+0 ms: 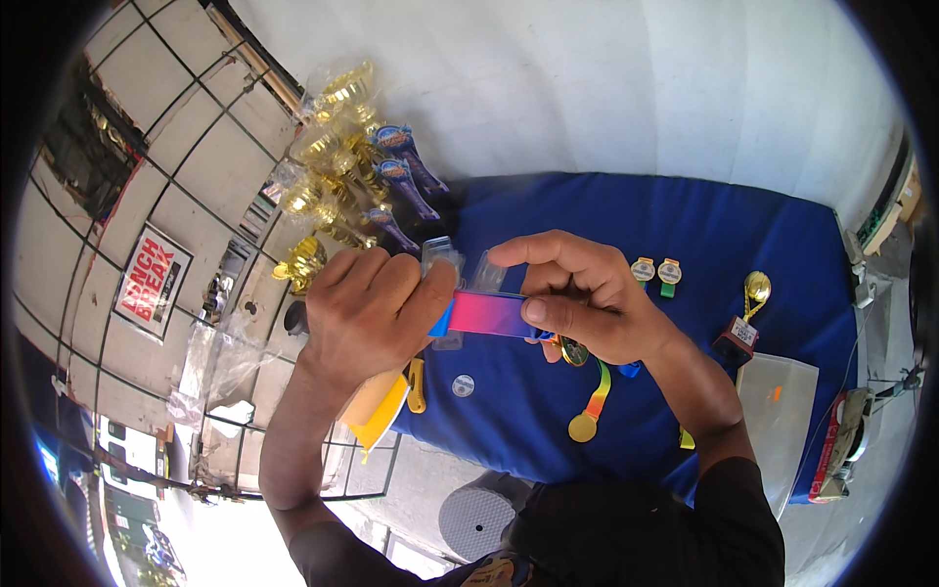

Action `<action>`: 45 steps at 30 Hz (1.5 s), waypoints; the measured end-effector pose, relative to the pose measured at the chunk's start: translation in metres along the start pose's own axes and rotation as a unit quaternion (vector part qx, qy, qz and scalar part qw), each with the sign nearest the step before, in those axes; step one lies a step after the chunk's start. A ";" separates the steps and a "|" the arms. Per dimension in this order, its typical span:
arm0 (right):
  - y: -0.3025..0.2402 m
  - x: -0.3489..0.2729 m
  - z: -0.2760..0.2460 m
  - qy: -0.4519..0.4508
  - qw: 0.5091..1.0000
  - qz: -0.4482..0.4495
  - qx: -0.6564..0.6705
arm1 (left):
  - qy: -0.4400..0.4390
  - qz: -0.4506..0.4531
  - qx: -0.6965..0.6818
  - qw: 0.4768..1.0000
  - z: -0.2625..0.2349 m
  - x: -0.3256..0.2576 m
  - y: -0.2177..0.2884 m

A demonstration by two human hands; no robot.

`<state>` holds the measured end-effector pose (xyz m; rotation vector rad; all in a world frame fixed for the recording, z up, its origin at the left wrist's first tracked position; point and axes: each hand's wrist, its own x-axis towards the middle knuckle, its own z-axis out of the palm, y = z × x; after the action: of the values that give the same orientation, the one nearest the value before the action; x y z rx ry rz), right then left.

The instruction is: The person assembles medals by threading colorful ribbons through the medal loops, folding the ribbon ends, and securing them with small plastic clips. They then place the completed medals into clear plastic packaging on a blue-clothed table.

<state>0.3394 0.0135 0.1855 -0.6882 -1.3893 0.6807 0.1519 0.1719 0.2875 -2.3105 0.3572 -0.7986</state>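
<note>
A medal ribbon [487, 314], fading from pink to purple and blue, is stretched flat between my two hands above the blue-covered table. Its left end is gripped in the closed fingers of my left hand [377, 311]. My right hand [599, 305] pinches the other end under the thumb, with the index finger arched above it. Just below the right fingers hangs a round gold-rimmed medal [574, 351], partly hidden by them. Clear plastic cases [437, 252] lie on the table behind the ribbon, partly covered by my left hand.
Gold trophies [318, 147] in plastic wrap and blue figure trophies [403, 181] crowd the back left. A gold medal [583, 428] on a multicoloured ribbon, two small medals [656, 271] and a small trophy [745, 328] lie rightward. A yellow-handled cutter [417, 386] lies near the table's left edge.
</note>
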 end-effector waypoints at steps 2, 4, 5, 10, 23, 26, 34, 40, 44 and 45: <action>0.001 0.001 0.001 0.007 0.999 0.023 0.032 | 0.007 -0.007 0.004 1.000 0.002 -0.002 0.001; 0.001 0.001 0.001 -0.004 1.000 -0.003 0.011 | 0.015 -0.015 0.013 1.000 0.005 -0.002 0.004; 0.001 0.001 0.000 0.001 1.000 -0.009 -0.001 | 0.019 -0.021 0.020 0.999 0.006 -0.002 0.006; -0.001 -0.003 -0.001 -0.007 1.000 0.003 0.007 | 0.069 -0.011 0.039 0.997 0.015 0.004 0.008; 0.000 -0.012 0.000 -0.044 0.998 0.023 -0.044 | -0.049 0.034 -0.015 0.998 0.016 0.000 -0.001; -0.001 -0.011 0.000 -0.043 0.997 0.007 -0.065 | -0.029 0.034 0.004 0.999 0.019 0.004 -0.002; -0.002 -0.015 -0.004 -0.042 0.997 -0.021 -0.067 | 0.018 0.045 0.035 0.998 0.027 0.009 -0.002; -0.001 -0.019 -0.003 -0.028 0.998 -0.021 -0.060 | 0.049 0.052 0.002 0.997 0.033 0.007 -0.004; -0.004 -0.019 -0.004 -0.019 0.998 0.000 -0.057 | 0.045 0.063 0.006 0.997 0.037 0.005 -0.004; -0.005 -0.019 -0.006 -0.033 0.998 0.023 -0.057 | 0.035 0.068 0.009 0.997 0.037 0.005 -0.004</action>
<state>0.3439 -0.0044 0.1770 -0.7951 -1.4860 0.6705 0.1796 0.1911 0.2699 -2.2194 0.5310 -0.8132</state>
